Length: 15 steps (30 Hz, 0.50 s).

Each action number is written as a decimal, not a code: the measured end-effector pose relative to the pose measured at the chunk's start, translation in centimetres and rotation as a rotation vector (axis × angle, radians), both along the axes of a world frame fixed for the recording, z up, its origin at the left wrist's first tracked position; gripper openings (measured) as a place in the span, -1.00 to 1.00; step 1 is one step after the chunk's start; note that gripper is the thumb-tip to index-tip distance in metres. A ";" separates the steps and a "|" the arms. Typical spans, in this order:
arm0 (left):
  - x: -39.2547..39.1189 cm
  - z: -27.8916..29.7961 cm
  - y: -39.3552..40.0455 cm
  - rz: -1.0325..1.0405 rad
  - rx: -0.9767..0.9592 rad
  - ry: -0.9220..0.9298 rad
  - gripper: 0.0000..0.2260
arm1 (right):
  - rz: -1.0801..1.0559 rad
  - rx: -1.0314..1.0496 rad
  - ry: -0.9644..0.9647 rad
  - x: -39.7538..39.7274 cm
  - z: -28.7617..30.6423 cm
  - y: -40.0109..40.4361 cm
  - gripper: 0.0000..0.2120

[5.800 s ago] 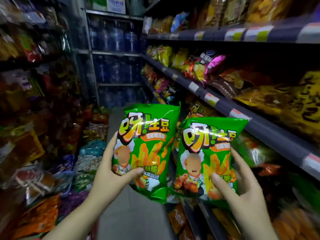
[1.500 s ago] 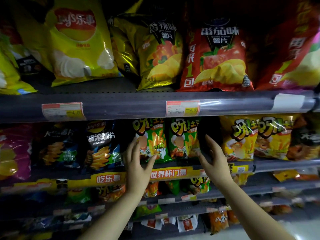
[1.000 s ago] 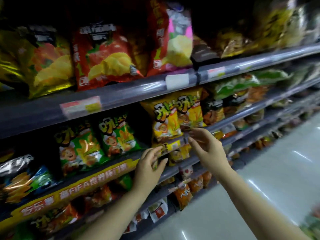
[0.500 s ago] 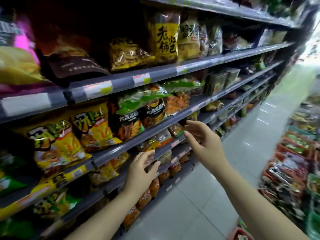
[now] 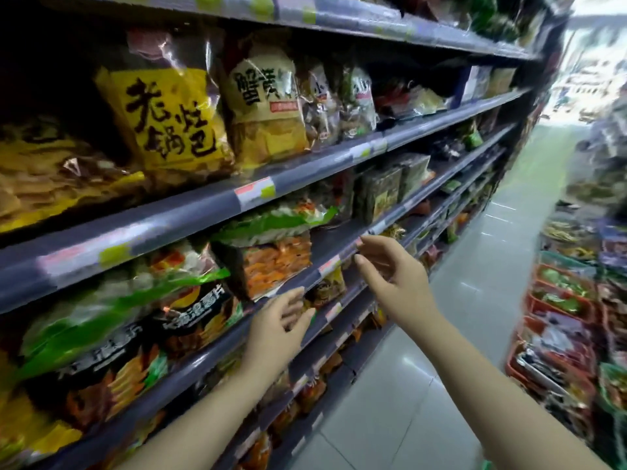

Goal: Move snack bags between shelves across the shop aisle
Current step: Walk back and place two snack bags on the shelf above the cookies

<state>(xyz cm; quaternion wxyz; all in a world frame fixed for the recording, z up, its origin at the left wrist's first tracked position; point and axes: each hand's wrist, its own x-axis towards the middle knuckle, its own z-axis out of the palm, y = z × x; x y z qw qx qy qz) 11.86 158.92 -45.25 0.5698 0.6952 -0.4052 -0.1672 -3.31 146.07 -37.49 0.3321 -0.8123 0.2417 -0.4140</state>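
Both my hands are held out empty in front of a long grey shelf unit (image 5: 190, 212) on my left. My left hand (image 5: 276, 329) hovers with fingers spread by the rail of a lower shelf, near black chip bags (image 5: 190, 317). My right hand (image 5: 390, 273) is higher and further right, fingers apart, close to the shelf edge beside an orange snack bag (image 5: 276, 262) with a green-topped bag (image 5: 271, 220) lying on it. A yellow bag with black lettering (image 5: 169, 120) stands on the shelf above. The two green snack bags I carried earlier are out of view.
The tiled aisle floor (image 5: 458, 334) runs ahead to the right. Red baskets of snacks (image 5: 559, 293) line the aisle's opposite side at right. Dark green packs (image 5: 383, 191) sit further along the middle shelf. The far end of the aisle is bright and blurred.
My view has swung right along the shelf, away from the two green bags I set on it. Both hands stay empty and have drifted right with the turn.
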 end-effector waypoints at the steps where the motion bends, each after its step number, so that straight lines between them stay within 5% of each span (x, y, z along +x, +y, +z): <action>1: 0.1 0.1 -2.2 -0.019 -0.006 -0.009 -0.66 | -0.020 0.007 -0.003 0.0 0.1 -1.9 -0.69; 15: -3.0 -1.3 -30.7 -0.213 0.038 0.019 -0.68 | -0.229 0.111 0.030 -6.4 -0.4 -27.2 -0.73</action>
